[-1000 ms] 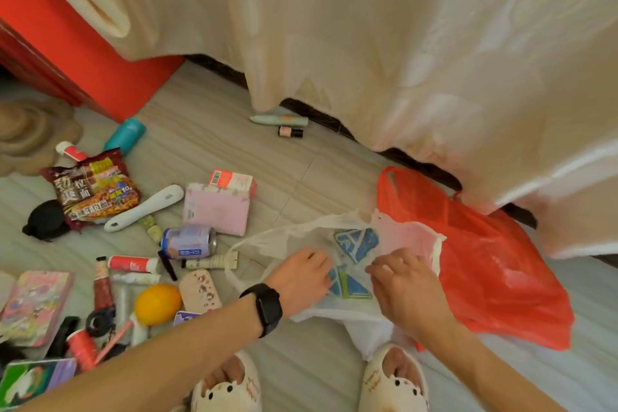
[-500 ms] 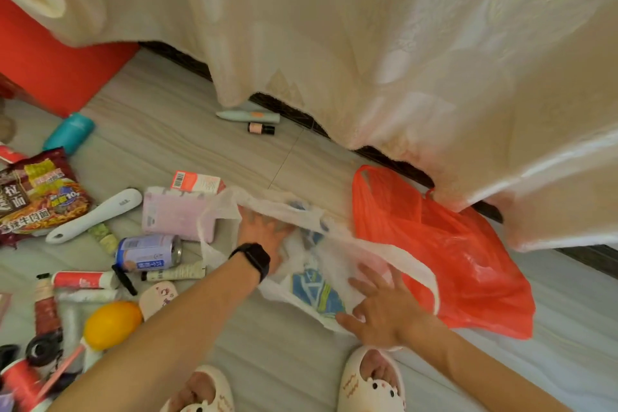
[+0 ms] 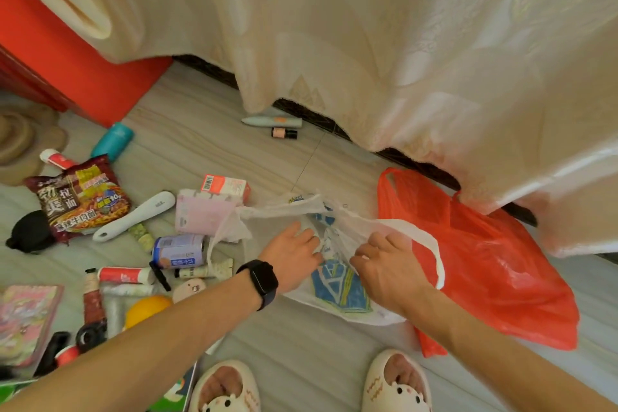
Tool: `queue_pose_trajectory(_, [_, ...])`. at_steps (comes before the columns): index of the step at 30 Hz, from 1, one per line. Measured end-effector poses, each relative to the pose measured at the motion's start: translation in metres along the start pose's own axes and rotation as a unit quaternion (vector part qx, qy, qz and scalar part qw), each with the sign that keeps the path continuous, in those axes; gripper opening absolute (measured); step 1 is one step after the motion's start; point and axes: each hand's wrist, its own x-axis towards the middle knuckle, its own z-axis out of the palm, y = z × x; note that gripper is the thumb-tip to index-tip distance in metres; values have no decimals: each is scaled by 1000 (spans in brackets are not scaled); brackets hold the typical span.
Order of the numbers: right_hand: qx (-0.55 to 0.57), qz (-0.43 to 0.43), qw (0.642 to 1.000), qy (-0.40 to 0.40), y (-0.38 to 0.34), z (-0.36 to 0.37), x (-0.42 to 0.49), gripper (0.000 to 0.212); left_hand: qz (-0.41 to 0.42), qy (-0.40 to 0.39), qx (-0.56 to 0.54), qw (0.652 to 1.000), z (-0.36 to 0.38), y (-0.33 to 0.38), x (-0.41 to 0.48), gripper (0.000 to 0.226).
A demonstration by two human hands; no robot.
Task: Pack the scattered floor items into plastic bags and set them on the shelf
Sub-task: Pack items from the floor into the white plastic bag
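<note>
Both hands are drawing closer together than half a second ago: we are bringing our left hand (image 3: pixel 294 256) back from the far rim and lifting our right hand (image 3: pixel 389 266) off the flat plastic. With curled fingers, each is pinching folds of the white bag (image 3: pixel 337 289), which is lying on the floor (image 3: pixel 301 361) between the red bag (image 3: pixel 485 261) and the can (image 3: pixel 179 251).

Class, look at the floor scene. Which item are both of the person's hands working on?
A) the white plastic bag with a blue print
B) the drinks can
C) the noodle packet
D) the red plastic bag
A: the left hand and right hand both rest on the white plastic bag; the red bag lies beside it.
</note>
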Motion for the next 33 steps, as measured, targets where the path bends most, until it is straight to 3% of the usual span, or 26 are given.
queue_pose_trajectory(5, [13, 54, 982, -178, 20, 6, 30, 56, -115, -24, -108, 987, 19, -11, 16, 46])
queue_pose_trajectory(7, [-25, 88, 975, -204, 30, 10, 42, 70, -84, -81, -103, 988, 28, -4, 22, 56])
queue_pose_trajectory(11, [-137, 124, 957, -226, 60, 13, 59, 96, 43, -202, 18, 978, 44, 19, 15, 76])
queue_pose_trajectory(16, [-75, 144, 962, -219, 79, 12, 64, 95, 67, -245, 50, 966, 27, 21, 10, 63])
queue_pose_trajectory(19, [-16, 123, 981, -152, 61, 1, 60, 71, 45, -140, -31, 989, 3, 10, 25, 41])
queue_pose_trajectory(22, [25, 86, 994, -54, 37, 0, 46, 47, 29, -51, -26, 998, -3, 2, 44, 35])
queue_pose_trajectory(24, [21, 60, 993, -104, 28, 8, 32, 52, 4, -82, 41, 996, 5, -6, 52, 45])
queue_pose_trajectory(28, [-30, 79, 962, -259, 46, 32, 10, 98, -95, -209, 156, 961, 27, -32, 58, 96])
queue_pose_trajectory(33, [-34, 76, 958, -276, 72, 39, 11, 97, -103, -201, 144, 963, 33, -41, 62, 93])
